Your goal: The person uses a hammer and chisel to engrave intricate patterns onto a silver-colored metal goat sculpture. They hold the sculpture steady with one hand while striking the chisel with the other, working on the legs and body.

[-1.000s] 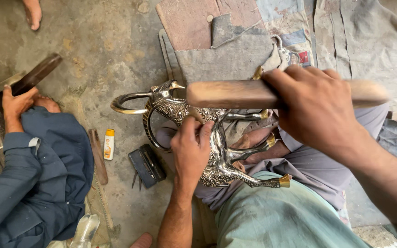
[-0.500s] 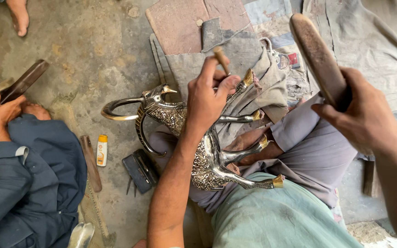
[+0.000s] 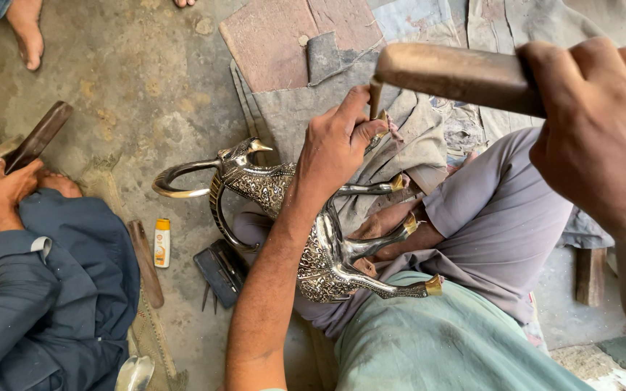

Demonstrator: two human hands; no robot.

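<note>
An engraved silver metal deer figure (image 3: 327,246) with long curved horns and brass hooves lies across my lap, head to the left. My left hand (image 3: 338,141) rests on its back and pinches a thin chisel-like punch (image 3: 375,98) upright against it. My right hand (image 3: 603,127) grips a wooden mallet (image 3: 458,72) whose head sits right at the top of the punch. The tip of the punch is hidden behind my fingers.
A co-worker in a blue shirt (image 3: 59,289) sits at the left holding a dark tool (image 3: 34,137). On the concrete floor lie a small yellow tube (image 3: 161,242), a wooden stick (image 3: 145,262) and a black case (image 3: 219,271). Worn cloth mats (image 3: 291,43) lie ahead.
My right hand has swung the mallet down from its raised position at the right onto the punch. My left hand holds the punch in about the same place on the figure.
</note>
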